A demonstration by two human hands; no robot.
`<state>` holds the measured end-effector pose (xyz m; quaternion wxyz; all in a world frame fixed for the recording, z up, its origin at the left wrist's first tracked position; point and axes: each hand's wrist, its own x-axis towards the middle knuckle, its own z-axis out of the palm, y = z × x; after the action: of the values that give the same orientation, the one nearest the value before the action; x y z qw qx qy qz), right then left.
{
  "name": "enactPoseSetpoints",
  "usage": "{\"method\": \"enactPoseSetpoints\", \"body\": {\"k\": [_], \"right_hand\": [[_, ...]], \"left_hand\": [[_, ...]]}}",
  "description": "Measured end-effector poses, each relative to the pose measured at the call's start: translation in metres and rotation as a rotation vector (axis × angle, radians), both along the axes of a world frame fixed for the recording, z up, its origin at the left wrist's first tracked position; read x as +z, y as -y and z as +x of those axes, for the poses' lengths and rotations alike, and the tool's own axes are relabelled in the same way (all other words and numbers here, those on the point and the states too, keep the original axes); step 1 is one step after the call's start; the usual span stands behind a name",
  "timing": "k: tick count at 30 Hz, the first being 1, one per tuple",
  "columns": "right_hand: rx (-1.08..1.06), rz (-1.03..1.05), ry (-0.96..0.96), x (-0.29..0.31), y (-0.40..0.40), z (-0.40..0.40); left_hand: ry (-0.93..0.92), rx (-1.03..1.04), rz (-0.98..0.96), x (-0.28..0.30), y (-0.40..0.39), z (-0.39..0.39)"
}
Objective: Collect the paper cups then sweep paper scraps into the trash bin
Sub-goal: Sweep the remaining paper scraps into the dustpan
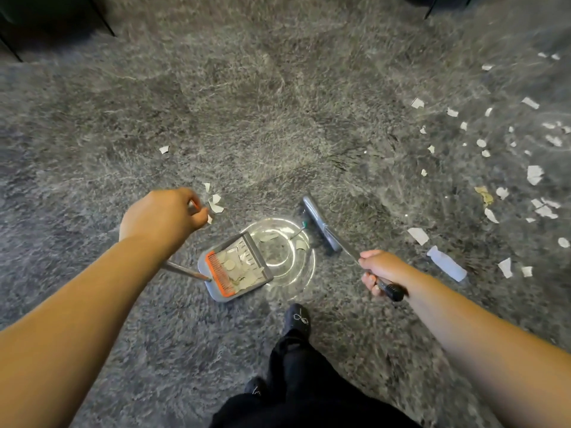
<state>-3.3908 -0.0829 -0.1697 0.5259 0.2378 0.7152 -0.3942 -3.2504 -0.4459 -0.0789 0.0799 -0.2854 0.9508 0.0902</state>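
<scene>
Underfoot, a grey marbled floor [278, 103] fills the view, with a person's black trouser legs and two dark shoes [298, 319] at the bottom edge. Between the two hands sits a grey dustpan [234, 267] with an orange comb strip, holding several paper scraps; its thin handle [182, 270] runs back under the left forearm. Just beyond the dustpan's mouth, a bright ring of reflected light [278, 254] lies on the floor with a few scraps inside it. The right hand [378, 270] has its grip curled round the black handle end of a broom, whose grey head [318, 223] rests on the floor ahead and left of that hand. The left hand [163, 217] is raised, fingers curled, pinching a small piece of paper; torn white scraps [214, 203] lie just past its fingertips. To the right of the broom hand lies a pale flattened item [446, 262], too blurred to name. Further right and ahead, many more white paper scraps [534, 174] are scattered, well apart from the dustpan.
</scene>
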Motion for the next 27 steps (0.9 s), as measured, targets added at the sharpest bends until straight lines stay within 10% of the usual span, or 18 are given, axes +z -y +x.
{"method": "enactPoseSetpoints", "body": {"k": [27], "right_hand": [[0.247, -0.110, 0.247, 0.036, 0.104, 0.075]], "left_hand": [[-0.030, 0.017, -0.009, -0.010, 0.029, 0.014]]}}
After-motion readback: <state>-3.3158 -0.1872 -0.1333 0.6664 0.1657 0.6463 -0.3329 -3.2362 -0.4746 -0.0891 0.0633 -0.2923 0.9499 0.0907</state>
